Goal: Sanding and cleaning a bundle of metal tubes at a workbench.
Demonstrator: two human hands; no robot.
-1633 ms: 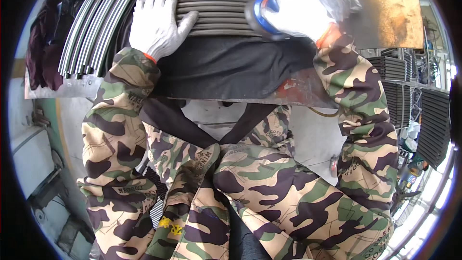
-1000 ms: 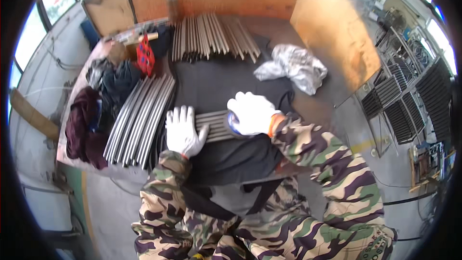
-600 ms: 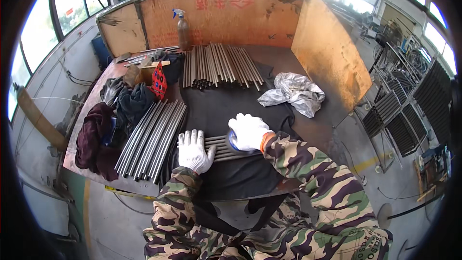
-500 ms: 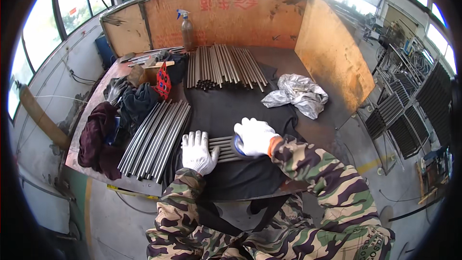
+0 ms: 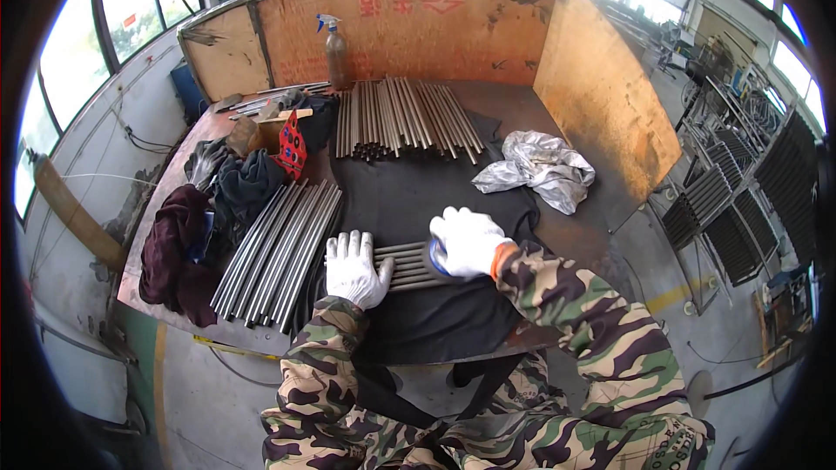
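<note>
Both hands remain on the short rods (image 5: 405,265) as earlier. Left hand (image 5: 355,268) lies flat, steadying them; right hand (image 5: 466,241) is clamped on a blue tool (image 5: 434,258).

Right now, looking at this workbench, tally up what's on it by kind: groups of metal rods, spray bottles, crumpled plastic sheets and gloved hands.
Groups of metal rods: 3 (back bundle, left pile, short row under the hands)
Spray bottles: 1 (brown spray bottle)
Crumpled silvery plastic sheets: 1 (plastic sheet)
White-gloved hands: 2 (left hand, right hand)
Total: 7
</note>
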